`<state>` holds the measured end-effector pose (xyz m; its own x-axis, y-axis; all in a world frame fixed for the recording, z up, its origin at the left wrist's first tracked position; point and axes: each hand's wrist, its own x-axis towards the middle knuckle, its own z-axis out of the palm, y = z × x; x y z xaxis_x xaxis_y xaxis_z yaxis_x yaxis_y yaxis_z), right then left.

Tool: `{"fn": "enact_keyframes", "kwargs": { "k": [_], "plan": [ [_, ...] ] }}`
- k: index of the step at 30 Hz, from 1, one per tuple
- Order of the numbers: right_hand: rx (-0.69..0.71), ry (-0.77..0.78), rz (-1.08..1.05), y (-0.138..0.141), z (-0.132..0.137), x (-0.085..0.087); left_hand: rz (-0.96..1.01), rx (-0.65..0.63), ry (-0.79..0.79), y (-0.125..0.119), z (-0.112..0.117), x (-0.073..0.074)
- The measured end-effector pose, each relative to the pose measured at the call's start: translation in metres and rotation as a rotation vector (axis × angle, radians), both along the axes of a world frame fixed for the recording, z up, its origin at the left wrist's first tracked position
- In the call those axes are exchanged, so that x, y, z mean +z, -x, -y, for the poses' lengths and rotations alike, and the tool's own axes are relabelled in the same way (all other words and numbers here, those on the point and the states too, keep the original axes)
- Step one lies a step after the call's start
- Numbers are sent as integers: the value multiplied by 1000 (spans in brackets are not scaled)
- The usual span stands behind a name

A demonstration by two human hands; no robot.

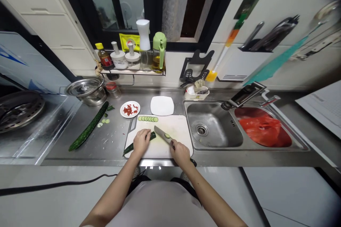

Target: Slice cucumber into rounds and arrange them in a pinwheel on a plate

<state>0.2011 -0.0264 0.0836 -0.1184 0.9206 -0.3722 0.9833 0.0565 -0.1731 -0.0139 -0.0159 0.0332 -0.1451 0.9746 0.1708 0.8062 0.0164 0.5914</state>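
My left hand (141, 142) is closed over a cut cucumber (129, 149), pressing it on the white cutting board (173, 150). The cut end pokes out to the right of my fingers. In my right hand (181, 153) is a kitchen knife (161, 133), its blade angled up and left, clear of the cucumber's end. One round slice (167, 136) clings to the blade. A neat row of cucumber slices (148, 118) lies along the board's far edge.
A whole cucumber (89, 126) and scraps (105, 121) lie left of the board. Behind it are a plate of chopped red pieces (130, 109) and a white plate (162, 105). The sink (213, 142) adjoins on the right; a lidded pot (87, 90) stands back left.
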Motion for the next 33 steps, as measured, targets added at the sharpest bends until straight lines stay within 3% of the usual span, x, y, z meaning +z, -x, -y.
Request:
{"fn": "enact_keyframes", "kwargs": {
  "k": [4,11,18,24,28,30,33],
  "plan": [
    [27,-76,17,2,-1,3,39,3,-34,1,-8,10],
    [135,-158,33,5,-3,9,-59,-326,-14,-21,-23,29],
    [166,-170,44,2,-1,7,-47,-325,36,-35,-25,38],
    [125,-147,43,-6,-1,4,131,-177,140,-40,-33,33],
    [77,-147,62,-18,1,0,288,108,242,-31,-53,22],
    [58,-148,70,-25,3,-3,264,208,284,-26,-66,17],
    [29,-150,71,-34,5,-8,181,230,336,-24,-85,11]
  ]
}}
